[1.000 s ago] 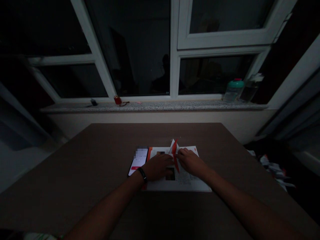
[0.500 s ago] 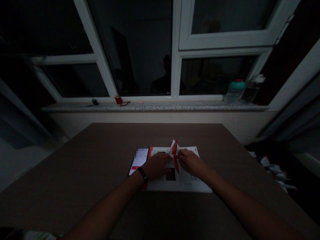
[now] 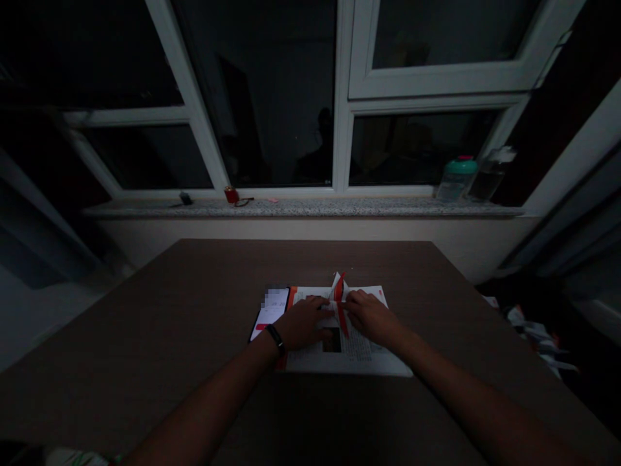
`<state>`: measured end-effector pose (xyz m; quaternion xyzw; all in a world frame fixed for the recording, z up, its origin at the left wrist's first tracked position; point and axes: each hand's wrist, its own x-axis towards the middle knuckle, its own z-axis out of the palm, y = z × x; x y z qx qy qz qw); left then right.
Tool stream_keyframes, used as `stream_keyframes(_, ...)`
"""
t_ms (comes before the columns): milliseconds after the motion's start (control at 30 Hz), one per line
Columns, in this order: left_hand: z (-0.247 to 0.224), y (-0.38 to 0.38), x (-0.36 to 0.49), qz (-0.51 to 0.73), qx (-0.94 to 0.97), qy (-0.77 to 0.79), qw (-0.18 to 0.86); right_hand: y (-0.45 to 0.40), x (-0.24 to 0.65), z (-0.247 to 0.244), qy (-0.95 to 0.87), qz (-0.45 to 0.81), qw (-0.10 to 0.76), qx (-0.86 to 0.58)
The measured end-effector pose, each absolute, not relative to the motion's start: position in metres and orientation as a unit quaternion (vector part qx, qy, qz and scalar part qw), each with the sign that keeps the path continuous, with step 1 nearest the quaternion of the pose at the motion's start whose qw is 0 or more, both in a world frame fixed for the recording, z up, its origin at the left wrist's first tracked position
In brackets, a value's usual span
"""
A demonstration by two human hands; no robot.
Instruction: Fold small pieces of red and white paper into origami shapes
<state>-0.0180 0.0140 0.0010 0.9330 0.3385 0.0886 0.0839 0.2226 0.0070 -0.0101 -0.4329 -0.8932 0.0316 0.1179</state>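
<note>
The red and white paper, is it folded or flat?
Folded: the paper has red and white parts at angles and a tip sticking up, between the left hand and right hand.

A head-worn camera looks forward and down over the near forearms [image 3: 233, 380] at the printed sheets [image 3: 359, 364], facing the window [image 3: 342, 149] beyond.

Tiny print on the page [image 3: 371, 362], too small to read, and the left hand [image 3: 303, 325] covers a patch of it! Does the right hand [image 3: 371, 314] pinch the red fold [image 3: 343, 318]? Too dim to tell. The phone's [image 3: 272, 317] top is pixelated, both forearms [image 3: 206, 395] cut by the bottom edge.
</note>
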Motion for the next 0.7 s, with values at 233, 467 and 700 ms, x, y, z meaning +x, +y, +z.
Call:
stream_keyframes(233,0.007,0.009,-0.016,0.079,0.94,0.322,0.081,0.007,0.222,-0.011,-0.89,0.033,0.124,-0.438)
stream_keyframes(467,0.015,0.007,-0.015,0.073,0.952,0.288,0.067,0.006,0.222,-0.009,-0.89,0.031,0.123,-0.439)
stream_keyframes(700,0.021,0.003,-0.013,0.074,0.962,0.251,0.073,0.006,0.223,-0.011,-0.891,0.034,0.126,-0.435)
